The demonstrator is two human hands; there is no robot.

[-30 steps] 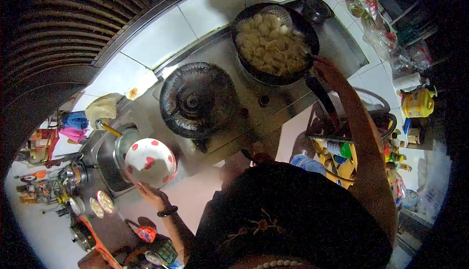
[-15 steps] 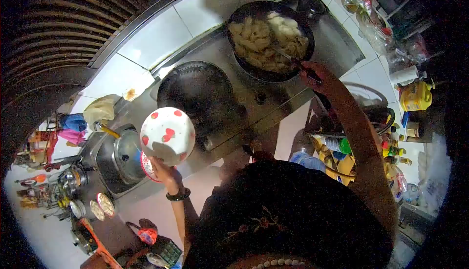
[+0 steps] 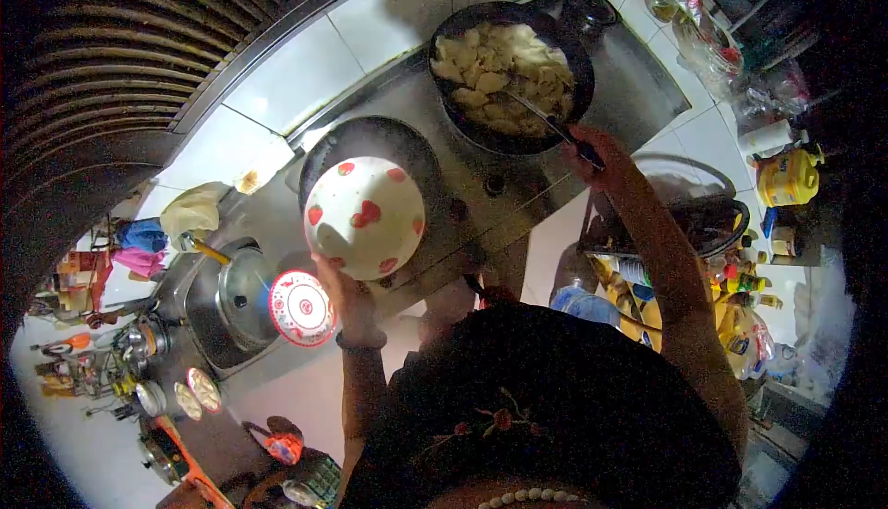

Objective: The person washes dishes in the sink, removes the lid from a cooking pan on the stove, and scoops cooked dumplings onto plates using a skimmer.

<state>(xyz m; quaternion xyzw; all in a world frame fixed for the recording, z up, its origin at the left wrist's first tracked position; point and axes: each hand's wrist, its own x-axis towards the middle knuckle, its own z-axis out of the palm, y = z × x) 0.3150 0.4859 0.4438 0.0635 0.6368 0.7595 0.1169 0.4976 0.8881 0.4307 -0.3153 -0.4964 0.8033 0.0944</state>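
My left hand [image 3: 344, 293] grips the lower rim of a white bowl [image 3: 363, 230] patterned with red strawberries. The bowl is held above a dark round pan [image 3: 326, 146] and covers much of it. In my right hand [image 3: 594, 155] is the dark handle of a spatula [image 3: 539, 113], fingers wrapped around it. Its metal end reaches into a black wok [image 3: 580, 93] at the upper right, where its tip is buried. Pale brown pieces of food [image 3: 490, 70] fill the wok, with a whiter patch at the upper right.
A red-rimmed plate [image 3: 303, 308] lies at the counter edge left of my left hand, beside the sink [image 3: 199, 301]. Two small dishes [image 3: 202, 389] are lower left. On the right are a yellow jug [image 3: 787, 176] and an empty-looking wok [image 3: 712, 222].
My left hand has carried the bowl right and up, over the dark pan, uncovering the red-rimmed plate. The spatula has shifted slightly, and the food in the wok is rearranged.
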